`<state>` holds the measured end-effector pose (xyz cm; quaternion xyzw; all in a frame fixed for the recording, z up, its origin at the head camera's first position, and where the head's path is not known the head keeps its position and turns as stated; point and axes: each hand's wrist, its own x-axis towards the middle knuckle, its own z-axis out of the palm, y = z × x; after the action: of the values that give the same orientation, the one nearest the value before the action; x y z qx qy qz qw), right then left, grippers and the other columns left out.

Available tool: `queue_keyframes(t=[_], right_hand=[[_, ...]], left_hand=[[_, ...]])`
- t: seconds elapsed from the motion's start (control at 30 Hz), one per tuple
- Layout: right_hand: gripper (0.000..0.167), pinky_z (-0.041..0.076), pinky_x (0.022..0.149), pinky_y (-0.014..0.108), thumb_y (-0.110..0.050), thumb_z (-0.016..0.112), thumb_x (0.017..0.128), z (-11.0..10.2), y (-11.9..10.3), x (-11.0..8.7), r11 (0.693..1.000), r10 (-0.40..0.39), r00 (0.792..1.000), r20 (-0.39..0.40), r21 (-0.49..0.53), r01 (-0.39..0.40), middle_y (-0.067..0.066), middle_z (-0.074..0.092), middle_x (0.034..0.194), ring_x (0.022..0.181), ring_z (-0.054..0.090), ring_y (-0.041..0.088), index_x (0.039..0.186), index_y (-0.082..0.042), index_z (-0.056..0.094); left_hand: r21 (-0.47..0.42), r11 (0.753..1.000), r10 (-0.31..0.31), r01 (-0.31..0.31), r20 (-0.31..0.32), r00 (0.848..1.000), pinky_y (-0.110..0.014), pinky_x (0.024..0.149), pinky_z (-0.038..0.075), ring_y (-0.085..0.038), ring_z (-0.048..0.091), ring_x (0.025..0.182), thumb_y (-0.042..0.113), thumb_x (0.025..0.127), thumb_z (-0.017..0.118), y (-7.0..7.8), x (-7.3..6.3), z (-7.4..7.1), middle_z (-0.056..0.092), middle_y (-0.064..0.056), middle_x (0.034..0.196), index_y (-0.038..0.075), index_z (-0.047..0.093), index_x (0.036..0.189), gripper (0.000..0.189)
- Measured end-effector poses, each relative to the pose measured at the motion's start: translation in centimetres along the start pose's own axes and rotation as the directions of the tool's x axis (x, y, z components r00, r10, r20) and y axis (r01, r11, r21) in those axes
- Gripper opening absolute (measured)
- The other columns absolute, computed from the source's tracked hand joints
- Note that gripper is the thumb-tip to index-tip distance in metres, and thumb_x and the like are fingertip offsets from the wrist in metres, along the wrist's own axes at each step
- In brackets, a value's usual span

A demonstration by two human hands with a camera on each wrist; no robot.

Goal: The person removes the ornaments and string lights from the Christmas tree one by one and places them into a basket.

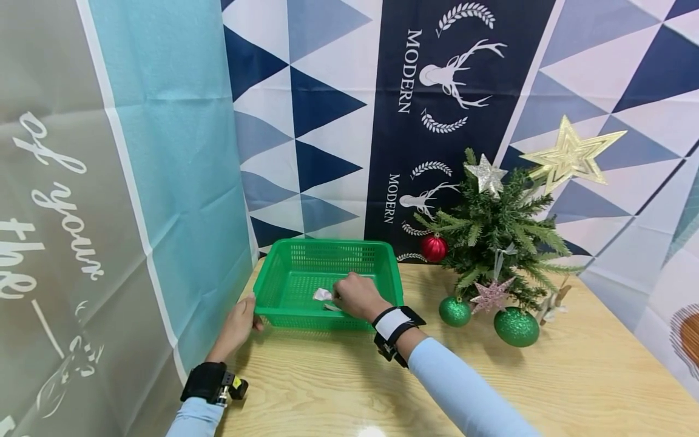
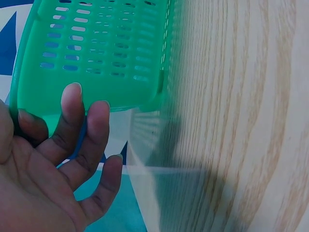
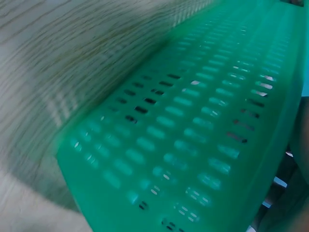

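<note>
A green plastic basket (image 1: 278,291) with slotted walls stands on the table against the back wall. My left hand (image 1: 238,325) is at its front left corner; the left wrist view shows thumb and index finger pinching the rim, the other fingers loosely bent below the corner. Inside the basket, my right hand (image 1: 357,295) reaches down over the front wall with bent fingers. By its fingertips lie a small pale pinkish-white piece (image 1: 322,294) and a thin greyish piece (image 1: 331,308); their kind is unclear. What the right fingers hold, if anything, is hidden behind the hand and basket wall.
To the right stands a small Christmas tree (image 1: 486,237) with a red ball (image 1: 434,248), green balls (image 1: 516,327), a pink star (image 1: 493,295), a silver star (image 1: 487,175) and a large gold star (image 1: 570,155). The wooden table (image 1: 306,388) meets cloth-covered walls.
</note>
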<state>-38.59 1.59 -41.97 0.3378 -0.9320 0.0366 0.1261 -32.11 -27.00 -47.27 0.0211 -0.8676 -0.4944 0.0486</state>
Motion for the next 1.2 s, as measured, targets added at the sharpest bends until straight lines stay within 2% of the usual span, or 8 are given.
queue_keyframes(t=[0.13, 0.43, 0.73, 1.2], right_hand=[[0.01, 0.042, 0.047, 0.02, -0.029, 0.07, 0.089, 0.2, -0.4, 0.4, 0.999, 0.014, 1.0, 0.017, 0.031, -0.014, -0.005, 0.072, 0.076, 0.058, 0.058, 0.005, 0.086, -0.022, 0.077], [0.012, 0.048, 0.052, 0.022, -0.031, 0.071, 0.089, 0.0, -1.3, 1.3, 0.996, 0.046, 0.998, 0.049, 0.076, -0.05, -0.004, 0.075, 0.087, 0.065, 0.063, 0.008, 0.092, -0.022, 0.077], [0.011, 0.05, 0.055, 0.025, -0.035, 0.073, 0.086, 0.4, -2.3, 2.2, 0.99, 0.105, 0.987, 0.118, 0.08, -0.115, -0.005, 0.074, 0.092, 0.075, 0.065, 0.011, 0.089, -0.025, 0.076], [0.011, 0.055, 0.063, 0.029, -0.036, 0.074, 0.085, 0.6, -3.0, 3.1, 0.987, 0.126, 0.979, 0.161, 0.074, -0.139, -0.007, 0.074, 0.089, 0.079, 0.066, 0.012, 0.084, -0.025, 0.076]], left_hand=[[0.006, 1.0, -0.006, 0.006, 0.0, 1.0, -0.031, 0.07, 0.047, -0.026, 0.059, 0.066, 0.043, 0.107, 0.021, -0.1, 0.0, 0.1, 0.06, -0.011, 0.07, 0.006, 0.045, 0.081, 0.051], [0.006, 1.0, -0.009, 0.009, -0.003, 1.0, -0.031, 0.07, 0.045, -0.027, 0.059, 0.067, 0.046, 0.106, 0.019, -0.2, 0.1, 0.0, 0.061, -0.01, 0.07, 0.007, 0.044, 0.08, 0.053], [0.002, 1.0, -0.011, 0.011, -0.008, 1.0, -0.031, 0.071, 0.046, -0.028, 0.06, 0.069, 0.047, 0.106, 0.02, -0.4, 0.2, 0.2, 0.06, -0.009, 0.07, 0.007, 0.045, 0.081, 0.054], [0.002, 1.0, -0.009, 0.009, -0.017, 1.0, -0.031, 0.07, 0.048, -0.025, 0.059, 0.065, 0.044, 0.107, 0.021, -0.5, 0.4, 0.2, 0.06, -0.009, 0.068, 0.005, 0.05, 0.083, 0.054]])
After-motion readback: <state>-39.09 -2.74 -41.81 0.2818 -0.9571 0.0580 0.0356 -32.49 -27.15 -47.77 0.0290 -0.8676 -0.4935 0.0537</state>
